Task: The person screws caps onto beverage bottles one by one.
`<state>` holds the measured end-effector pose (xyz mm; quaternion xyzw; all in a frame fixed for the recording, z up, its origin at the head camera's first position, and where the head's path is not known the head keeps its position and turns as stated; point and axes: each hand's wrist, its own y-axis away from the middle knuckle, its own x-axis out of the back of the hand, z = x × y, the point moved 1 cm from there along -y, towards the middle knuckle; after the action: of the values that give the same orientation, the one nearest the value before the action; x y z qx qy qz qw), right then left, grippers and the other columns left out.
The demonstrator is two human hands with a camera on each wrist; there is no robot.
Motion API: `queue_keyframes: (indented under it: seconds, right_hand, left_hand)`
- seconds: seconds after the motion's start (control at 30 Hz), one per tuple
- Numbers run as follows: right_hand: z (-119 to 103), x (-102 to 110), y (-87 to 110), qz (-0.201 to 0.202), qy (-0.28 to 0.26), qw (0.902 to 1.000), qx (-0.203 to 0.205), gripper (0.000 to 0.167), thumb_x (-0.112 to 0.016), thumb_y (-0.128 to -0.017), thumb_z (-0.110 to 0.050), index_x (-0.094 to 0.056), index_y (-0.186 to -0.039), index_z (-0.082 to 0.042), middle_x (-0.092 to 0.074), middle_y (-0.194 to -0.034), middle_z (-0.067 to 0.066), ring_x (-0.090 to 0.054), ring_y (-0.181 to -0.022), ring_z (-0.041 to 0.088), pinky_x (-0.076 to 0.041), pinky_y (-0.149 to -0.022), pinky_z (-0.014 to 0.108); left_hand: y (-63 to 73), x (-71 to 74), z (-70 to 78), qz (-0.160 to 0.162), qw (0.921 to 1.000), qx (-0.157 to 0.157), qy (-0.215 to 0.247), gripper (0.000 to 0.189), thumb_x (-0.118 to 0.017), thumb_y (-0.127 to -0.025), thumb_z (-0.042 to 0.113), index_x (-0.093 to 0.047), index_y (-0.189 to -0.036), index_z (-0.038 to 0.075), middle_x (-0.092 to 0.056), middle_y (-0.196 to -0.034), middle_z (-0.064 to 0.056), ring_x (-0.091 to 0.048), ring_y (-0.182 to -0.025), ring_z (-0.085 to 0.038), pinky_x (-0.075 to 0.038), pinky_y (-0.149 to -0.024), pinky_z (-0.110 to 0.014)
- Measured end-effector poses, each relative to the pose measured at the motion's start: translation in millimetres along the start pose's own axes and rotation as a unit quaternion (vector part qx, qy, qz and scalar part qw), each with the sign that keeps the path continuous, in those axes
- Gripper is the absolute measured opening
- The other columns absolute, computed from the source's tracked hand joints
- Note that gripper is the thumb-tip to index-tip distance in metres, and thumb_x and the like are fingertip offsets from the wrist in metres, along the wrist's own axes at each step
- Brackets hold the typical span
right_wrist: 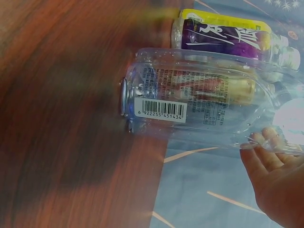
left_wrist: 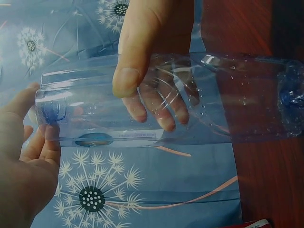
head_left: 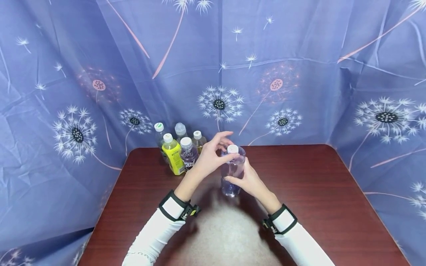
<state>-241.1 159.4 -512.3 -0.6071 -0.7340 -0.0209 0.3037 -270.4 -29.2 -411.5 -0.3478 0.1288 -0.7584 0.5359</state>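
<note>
A large clear plastic bottle [head_left: 232, 170] with a white cap [head_left: 232, 149] stands upright between both hands. Around its body, the right hand [head_left: 251, 180] grips with the thumb in front; through the plastic, the left wrist view shows this hand's fingers [left_wrist: 164, 121] on the far side. My left hand [head_left: 213, 155] is at the top, thumb and fingers curled about the cap. In the left wrist view the left hand [left_wrist: 33, 161] partly hides the cap. A barcode label [right_wrist: 160, 110] shows on the bottle [right_wrist: 199, 137] in the right wrist view. Whether its base touches the table cannot be told.
Several bottles stand together at the table's back left, among them a yellow-labelled bottle [head_left: 173, 157] and a purple-labelled bottle [head_left: 188, 153]. The brown wooden table [head_left: 299, 177] meets a blue dandelion-print curtain [head_left: 299, 37] along its back.
</note>
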Motion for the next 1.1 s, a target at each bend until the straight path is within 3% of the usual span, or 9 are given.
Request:
queue_keyframes:
  seconds: [0.4,0.77,0.93,1.1]
  right_hand:
    - [-2.9,0.2,0.9,0.0,-0.003,1.0,-0.009,0.094,-0.09,-0.082,-0.022,-0.032,-0.155,-0.01,-0.061,-0.139,0.016,-0.06,-0.122,0.029,-0.049,-0.104,0.054]
    - [-5.9,0.8,1.2,0.0,0.01,0.9997,-0.021,0.091,-0.09,-0.082,-0.023,-0.034,-0.152,-0.009,-0.067,-0.126,0.014,-0.064,-0.106,0.026,-0.052,-0.093,0.047]
    - [-5.5,1.5,0.9,-0.001,0.011,0.9997,-0.021,0.091,-0.09,-0.082,-0.022,-0.034,-0.152,-0.009,-0.066,-0.125,0.014,-0.064,-0.105,0.025,-0.052,-0.092,0.046]
    - [-4.0,1.1,1.6,-0.001,0.007,0.9996,-0.026,0.09,-0.09,-0.083,-0.023,-0.034,-0.152,-0.011,-0.066,-0.127,0.013,-0.063,-0.108,0.025,-0.052,-0.095,0.047]
  left_hand:
    - [-0.1,2.4,2.1,-0.017,0.9998,-0.003,-0.011,0.059,-0.085,-0.088,0.012,-0.058,-0.14,0.009,-0.075,-0.113,-0.005,-0.067,-0.095,-0.015,-0.056,-0.084,-0.029]
    - [0.6,2.6,1.7,-0.02,0.9998,-0.003,-0.009,0.055,-0.082,-0.09,0.011,-0.059,-0.14,0.009,-0.076,-0.115,-0.007,-0.068,-0.096,-0.016,-0.058,-0.086,-0.034]
    - [0.2,1.7,2.8,-0.014,0.9998,0.004,-0.015,0.057,-0.084,-0.089,0.013,-0.06,-0.14,0.009,-0.075,-0.114,-0.006,-0.067,-0.098,-0.015,-0.057,-0.086,-0.031]
    - [0.5,1.6,3.8,-0.011,0.9996,0.019,-0.02,0.052,-0.085,-0.088,0.014,-0.063,-0.135,0.01,-0.076,-0.109,-0.006,-0.067,-0.093,-0.015,-0.058,-0.084,-0.041]
